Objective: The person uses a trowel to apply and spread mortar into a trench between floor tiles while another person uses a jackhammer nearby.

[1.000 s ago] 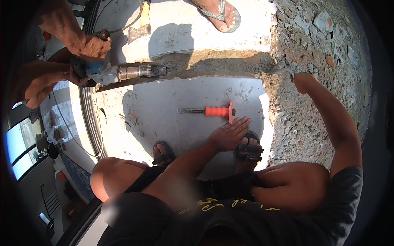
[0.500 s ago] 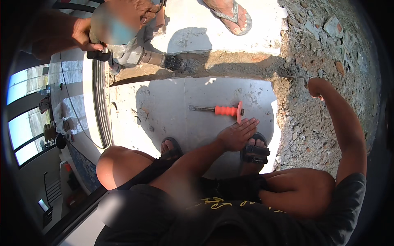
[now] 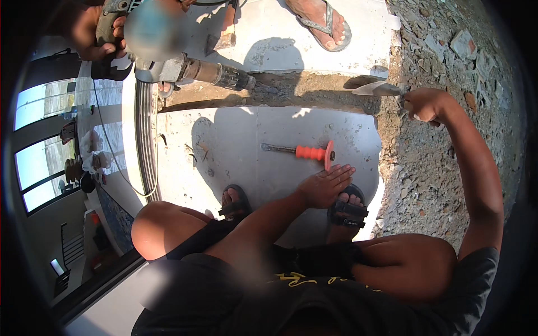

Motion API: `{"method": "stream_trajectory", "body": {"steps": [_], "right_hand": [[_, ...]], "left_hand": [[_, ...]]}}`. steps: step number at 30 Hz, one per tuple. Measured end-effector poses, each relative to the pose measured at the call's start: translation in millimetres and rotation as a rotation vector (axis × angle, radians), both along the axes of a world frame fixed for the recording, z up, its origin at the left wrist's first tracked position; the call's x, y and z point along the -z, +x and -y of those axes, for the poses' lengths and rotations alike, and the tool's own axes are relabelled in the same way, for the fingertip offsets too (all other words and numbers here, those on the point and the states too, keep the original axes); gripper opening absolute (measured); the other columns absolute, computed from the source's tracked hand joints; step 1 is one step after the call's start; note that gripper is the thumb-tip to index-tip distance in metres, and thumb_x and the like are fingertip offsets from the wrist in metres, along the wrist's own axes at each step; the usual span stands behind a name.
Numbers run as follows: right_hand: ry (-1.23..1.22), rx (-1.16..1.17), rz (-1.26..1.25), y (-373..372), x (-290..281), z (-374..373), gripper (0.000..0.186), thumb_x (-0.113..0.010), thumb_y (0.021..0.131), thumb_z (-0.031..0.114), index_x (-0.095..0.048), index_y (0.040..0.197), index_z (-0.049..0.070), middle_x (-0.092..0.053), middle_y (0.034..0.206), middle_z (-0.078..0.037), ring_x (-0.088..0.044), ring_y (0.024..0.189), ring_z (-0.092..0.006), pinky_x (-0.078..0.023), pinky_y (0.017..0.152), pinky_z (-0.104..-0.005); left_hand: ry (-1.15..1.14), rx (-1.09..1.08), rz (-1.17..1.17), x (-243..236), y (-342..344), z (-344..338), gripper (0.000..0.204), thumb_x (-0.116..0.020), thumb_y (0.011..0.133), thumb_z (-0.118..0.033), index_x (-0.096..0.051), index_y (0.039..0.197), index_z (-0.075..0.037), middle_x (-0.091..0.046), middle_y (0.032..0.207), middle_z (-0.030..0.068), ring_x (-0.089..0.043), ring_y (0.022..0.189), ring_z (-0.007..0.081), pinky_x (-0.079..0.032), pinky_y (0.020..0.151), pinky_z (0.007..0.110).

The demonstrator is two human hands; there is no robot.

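My right hand (image 3: 427, 105) grips a trowel at the right end of a rough trench (image 3: 314, 89) cut across the pale floor. The trowel's metal blade (image 3: 375, 89) points left over the trench. My left hand (image 3: 327, 183) has its fingers stretched flat beside my right foot, just below a cold chisel (image 3: 308, 152) with an orange grip and round guard, lying on the floor. At the upper left, a co-worker's hand (image 3: 103, 47) holds a power hammer (image 3: 159, 70), partly blurred, its front end down in the trench.
A hatchet (image 3: 224, 39) lies beyond the trench near a sandalled foot (image 3: 325, 28) of another person. Broken rubble (image 3: 426, 173) covers the right side. At left are a door track (image 3: 145, 145), a cable (image 3: 120, 173) and a room with windows (image 3: 47, 162).
My right hand has lifted slightly and turned, showing more of the trowel's blade. The co-worker's power hammer has shifted right and up. My left hand has stayed beside the chisel.
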State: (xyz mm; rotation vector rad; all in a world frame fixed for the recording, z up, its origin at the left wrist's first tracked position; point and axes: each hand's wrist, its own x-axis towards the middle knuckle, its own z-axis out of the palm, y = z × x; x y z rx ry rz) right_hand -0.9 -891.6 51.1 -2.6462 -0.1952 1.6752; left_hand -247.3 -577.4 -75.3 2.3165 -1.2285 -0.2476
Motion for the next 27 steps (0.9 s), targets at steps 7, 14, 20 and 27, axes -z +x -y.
{"method": "stream_trajectory", "body": {"steps": [7, 14, 20, 27], "right_hand": [[0.253, -0.147, 0.070, 11, 30, -70, 0.022, -0.058, 0.094, 0.014, -0.072, 0.102, 0.000, -0.072, 0.092, -0.020, -0.073, 0.080, -0.0307, -0.058, 0.061, -0.0411], [0.203, -0.380, 0.241, -1, 64, -102, 0.026, -0.056, 0.089, 0.009, -0.077, 0.104, 0.004, -0.074, 0.107, -0.019, -0.072, 0.104, -0.0341, -0.058, 0.082, -0.0445], [0.198, -0.286, 0.216, 6, 33, -96, 0.026, -0.059, 0.087, 0.010, -0.077, 0.106, 0.007, -0.075, 0.109, -0.016, -0.072, 0.103, -0.0342, -0.059, 0.082, -0.0444], [0.248, -0.436, 0.218, -2, 70, -83, 0.040, -0.052, 0.103, 0.031, -0.073, 0.098, -0.003, -0.074, 0.096, -0.019, -0.074, 0.078, -0.0338, -0.059, 0.068, -0.0446]], "left_hand": [[-0.004, -0.001, -0.020, -1, 0, 3, 0.045, -0.057, 0.093, -0.027, -0.061, 0.129, -0.001, -0.051, 0.153, 0.0136, -0.044, 0.145, 0.0260, -0.031, 0.122, 0.042], [-0.007, -0.027, -0.038, 2, -3, 2, 0.047, -0.059, 0.093, -0.032, -0.061, 0.129, -0.002, -0.051, 0.153, 0.0135, -0.044, 0.145, 0.0252, -0.032, 0.122, 0.042], [0.018, -0.009, -0.042, 0, -3, 1, 0.049, -0.057, 0.092, -0.031, -0.059, 0.131, -0.001, -0.048, 0.154, 0.0148, -0.043, 0.146, 0.0262, -0.031, 0.122, 0.042], [0.261, 0.252, -0.062, -58, 18, -42, 0.048, -0.054, 0.094, -0.023, -0.055, 0.136, 0.000, -0.045, 0.156, 0.0163, -0.043, 0.146, 0.0267, -0.032, 0.122, 0.042]]}}
